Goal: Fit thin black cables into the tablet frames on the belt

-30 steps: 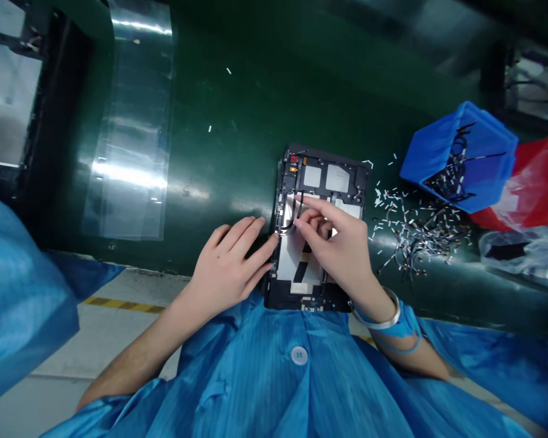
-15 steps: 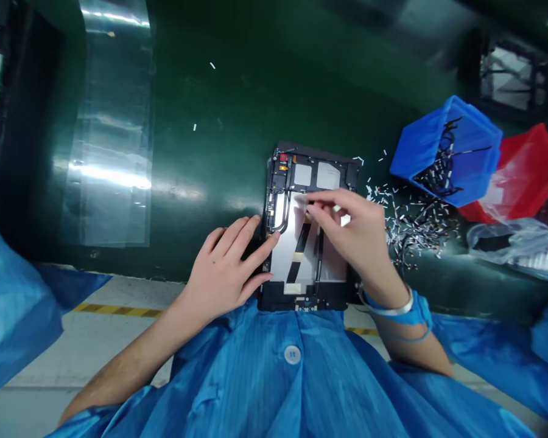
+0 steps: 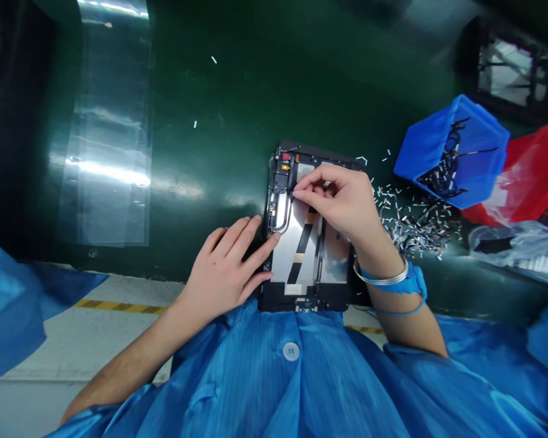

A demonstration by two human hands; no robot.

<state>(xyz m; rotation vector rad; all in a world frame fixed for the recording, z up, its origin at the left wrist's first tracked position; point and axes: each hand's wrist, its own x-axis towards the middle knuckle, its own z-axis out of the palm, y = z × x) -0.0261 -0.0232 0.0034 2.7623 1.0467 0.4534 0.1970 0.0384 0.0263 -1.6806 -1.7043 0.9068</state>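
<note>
At the far left, a clear plastic sheet (image 3: pixel 107 152) lies flat on the glossy dark green surface (image 3: pixel 210 79). The left hand (image 3: pixel 223 267) rests at 7 o'clock of an open black tablet frame (image 3: pixel 304 298), its fingers (image 3: pixel 251 234) spread and relaxed, their tips against the frame's left edge. The frame sits straight ahead of the person, at the surface's near edge. At its 11 o'clock runs a thin black cable (image 3: pixel 285 210), curving down the left side. The right hand (image 3: pixel 342 204) is over the frame, thumb and forefinger pinched on that cable, with a blue wrist strap (image 3: pixel 393 283) beneath. At the frame's 3 o'clock lies a heap of small white-tipped cable offcuts (image 3: pixel 418 225). Beyond, at 2 o'clock, a tilted blue plastic bin (image 3: pixel 454 152) leans against a red bin (image 3: pixel 532 170), with a crumpled clear plastic bag (image 3: pixel 506 243) below.
</note>
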